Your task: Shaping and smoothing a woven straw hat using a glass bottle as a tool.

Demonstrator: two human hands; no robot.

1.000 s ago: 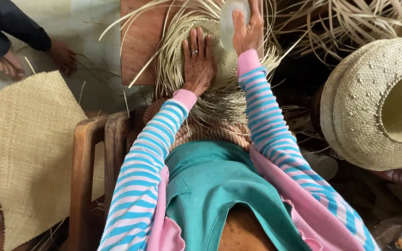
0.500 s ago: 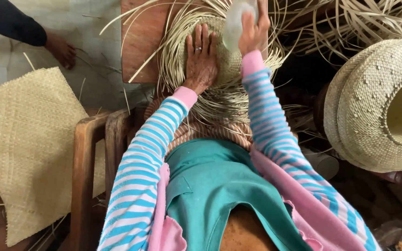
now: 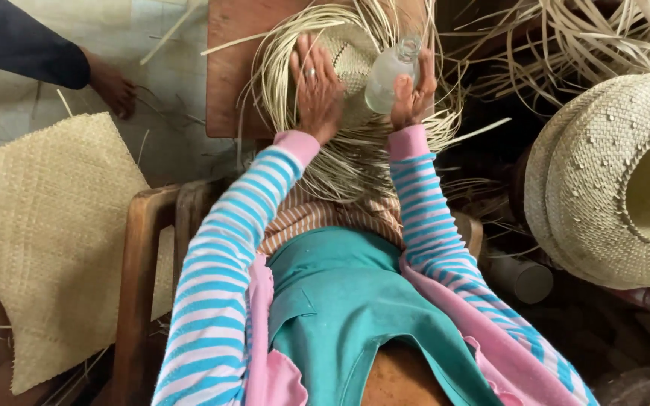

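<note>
Head view, looking down over the person's lap. The landmark is the unfinished woven hat [image 3: 351, 64], lying on a reddish wooden board [image 3: 231, 75] with loose straw strands fanning out all round it. Much of the hat's crown is hidden beneath the two hands, and its far edge is cut off by the top of the frame.

The left hand [image 3: 316, 90] lies flat, fingers spread, on the left part of the hat; one ring shows on a finger. The right hand [image 3: 413, 94] is closed round the lower part of one clear glass bottle [image 3: 389, 75], held tilted over the right side of the hat. The bottle's contents cannot be made out. The two hands are apart, the bottle between them.

Right of the hat, well apart, rests one finished straw hat [image 3: 603, 180], its hollow turned toward the camera and its right edge cut off; nothing shows inside it. Left of the hat lies one flat woven mat [image 3: 47, 233], partly cut off. Beyond the mat, another person's hand [image 3: 114, 90] in a dark sleeve touches the floor.
</note>
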